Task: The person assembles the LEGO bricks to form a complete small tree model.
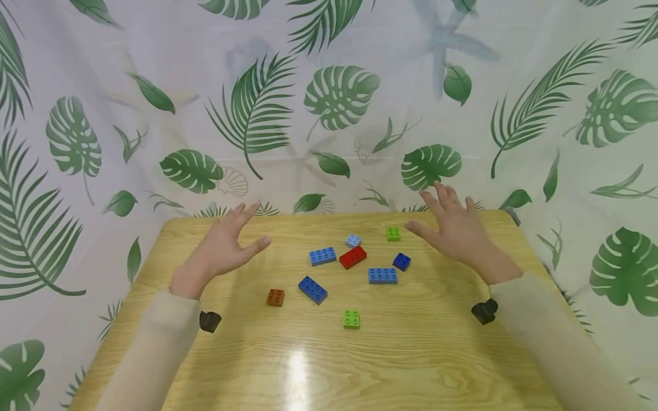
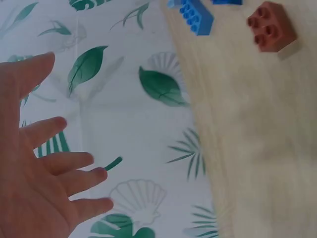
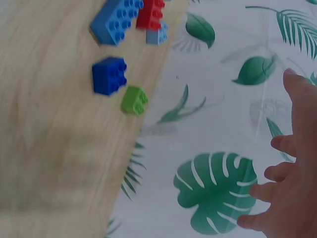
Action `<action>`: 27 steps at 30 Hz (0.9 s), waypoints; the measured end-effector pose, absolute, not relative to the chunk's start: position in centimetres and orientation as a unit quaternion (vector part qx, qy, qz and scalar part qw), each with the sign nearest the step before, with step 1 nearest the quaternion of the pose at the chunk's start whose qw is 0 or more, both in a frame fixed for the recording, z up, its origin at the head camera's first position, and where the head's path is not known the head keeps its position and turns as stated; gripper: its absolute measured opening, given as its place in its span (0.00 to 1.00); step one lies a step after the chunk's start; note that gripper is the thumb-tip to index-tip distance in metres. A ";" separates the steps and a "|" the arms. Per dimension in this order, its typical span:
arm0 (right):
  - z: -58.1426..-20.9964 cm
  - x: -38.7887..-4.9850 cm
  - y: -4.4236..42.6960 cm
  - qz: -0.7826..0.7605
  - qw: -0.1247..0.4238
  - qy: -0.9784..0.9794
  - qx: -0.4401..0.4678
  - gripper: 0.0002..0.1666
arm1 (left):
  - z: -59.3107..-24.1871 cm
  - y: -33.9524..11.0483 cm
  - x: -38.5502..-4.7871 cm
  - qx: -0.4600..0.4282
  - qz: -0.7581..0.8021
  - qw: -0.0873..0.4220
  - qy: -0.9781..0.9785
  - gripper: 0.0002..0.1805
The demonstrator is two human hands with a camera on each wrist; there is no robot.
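Observation:
Both hands hover above a wooden table with fingers spread, holding nothing. The left hand is over the table's left side; nearest it are an orange-brown square toy brick and a blue long brick. On the right side, the right hand is close to a green square brick and a dark blue square brick. Between the hands lie a red long brick, a small light blue brick, another blue long brick, a darker blue long brick and a second green brick.
The wooden table ends at a back edge against a white curtain printed with green leaves. A dark wrist device hangs at the left sleeve, and a similar device at the right sleeve.

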State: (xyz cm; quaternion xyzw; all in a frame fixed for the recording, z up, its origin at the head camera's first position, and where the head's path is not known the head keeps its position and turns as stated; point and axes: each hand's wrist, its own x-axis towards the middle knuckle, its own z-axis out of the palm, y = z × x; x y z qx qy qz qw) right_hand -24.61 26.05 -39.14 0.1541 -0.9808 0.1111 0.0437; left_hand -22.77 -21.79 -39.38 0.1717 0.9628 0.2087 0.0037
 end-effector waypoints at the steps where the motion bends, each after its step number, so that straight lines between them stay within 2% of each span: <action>1: -39.5 -24.4 25.8 0.126 0.044 -0.978 0.163 0.53 | -39.8 -21.7 -22.5 0.176 0.224 0.014 0.959 0.47; 8: -42.4 -22.2 23.6 0.234 0.022 -0.948 0.215 0.45 | -43.1 -21.1 -20.6 0.191 0.256 0.038 0.947 0.41; 17: -45.6 -19.1 20.5 0.277 0.009 -0.929 0.246 0.40 | -46.9 -20.9 -19.1 0.168 0.299 0.064 0.937 0.34; 23: -47.7 -17.7 19.3 0.324 -0.010 -0.909 0.261 0.32 | -48.6 -21.0 -18.8 0.162 0.308 0.079 0.934 0.34; 27: -49.0 -17.0 18.6 0.344 -0.033 -0.903 0.256 0.30 | -49.7 -21.1 -18.7 0.165 0.311 0.090 0.932 0.34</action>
